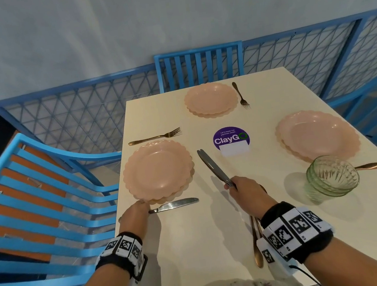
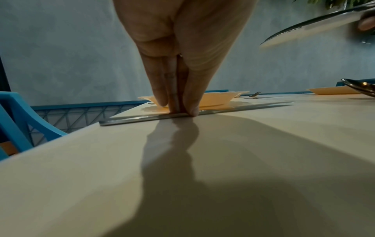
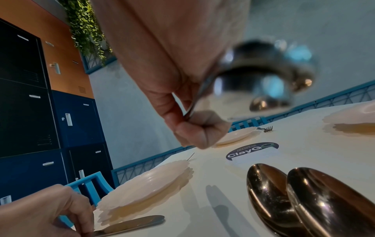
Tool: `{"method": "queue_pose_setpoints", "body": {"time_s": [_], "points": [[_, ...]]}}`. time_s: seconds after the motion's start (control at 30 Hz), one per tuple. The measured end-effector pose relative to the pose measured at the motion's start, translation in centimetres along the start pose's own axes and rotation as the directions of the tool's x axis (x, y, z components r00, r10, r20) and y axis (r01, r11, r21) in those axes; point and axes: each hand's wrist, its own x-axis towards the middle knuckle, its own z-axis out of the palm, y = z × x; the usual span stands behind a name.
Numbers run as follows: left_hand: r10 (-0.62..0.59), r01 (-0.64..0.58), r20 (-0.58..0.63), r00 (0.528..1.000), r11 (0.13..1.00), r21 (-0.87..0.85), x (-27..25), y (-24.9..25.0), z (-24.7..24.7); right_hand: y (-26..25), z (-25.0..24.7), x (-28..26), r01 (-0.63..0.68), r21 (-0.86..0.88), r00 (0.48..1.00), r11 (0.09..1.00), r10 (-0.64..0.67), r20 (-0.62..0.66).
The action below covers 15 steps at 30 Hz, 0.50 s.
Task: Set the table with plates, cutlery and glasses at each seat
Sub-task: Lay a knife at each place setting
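Laying cutlery: the left hand [image 1: 133, 217] seemingly pinches the table knife [image 1: 175, 204] at the left edge of the table [image 1: 194, 248], beside the near plate [image 1: 159, 169]. The right hand [image 1: 245, 195] grips spare knives [image 1: 211, 166] and spoons [image 1: 257, 252]. Next, probably a spoon alongside.

A blue slatted chair [image 1: 200, 66] stands at the 12 o'clock end of a cream table [image 1: 194, 248], with a second blue chair [image 1: 36, 195] at 9 o'clock. A round purple "ClayGo" sticker [image 1: 231, 138] lies flat near the tabletop's centre. Blue lattice railing [image 1: 73, 113] runs behind from 9 to 3 o'clock, under a pale grey wall [image 1: 122, 28]. In the right wrist view, black and navy lockers [image 3: 26, 96] stack at 9 o'clock against an orange wall [image 3: 61, 52], with trailing greenery [image 3: 85, 28] hanging at 11 o'clock.
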Motion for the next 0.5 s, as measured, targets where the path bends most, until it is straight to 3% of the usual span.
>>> {"method": "queue_pose_setpoints", "body": {"time_s": [0.1, 0.17, 0.27, 0.33, 0.4, 0.5], "points": [[0.005, -0.008, -0.031, 0.999, 0.997, -0.079, -0.7, 0.3, -0.9, -0.1, 0.0, 0.0, 0.008, 0.002, 1.000, 1.000, -0.009, 0.008], [0.037, -0.071, -0.146, 0.989, 0.971, -0.230, -1.6, 1.0, -2.3, -0.2, -0.1, 0.0, 0.018, 0.012, 1.000, 1.000, -0.018, 0.015], [0.062, -0.213, -0.298, 0.952, 0.836, -0.506, -3.1, 3.8, -6.8, -0.6, -0.6, 0.1, 0.041, 0.082, 0.999, 0.996, -0.042, 0.010], [0.099, -0.217, -0.204, 0.974, 0.669, -0.710, -3.4, 6.5, -10.2, -1.2, -1.0, 0.4, 0.055, 0.168, 0.998, 0.984, -0.055, -0.001], [0.177, -0.105, -0.028, 0.984, 0.442, -0.891, -3.1, 9.1, -12.5, -2.1, -1.3, 0.8, 0.060, 0.273, 0.998, 0.960, -0.059, -0.012], [0.317, 0.112, 0.182, 0.931, 0.225, -0.968, -2.7, 11.7, -14.3, -3.5, -1.6, 1.0, 0.075, 0.372, 0.997, 0.925, -0.064, -0.042]]}}
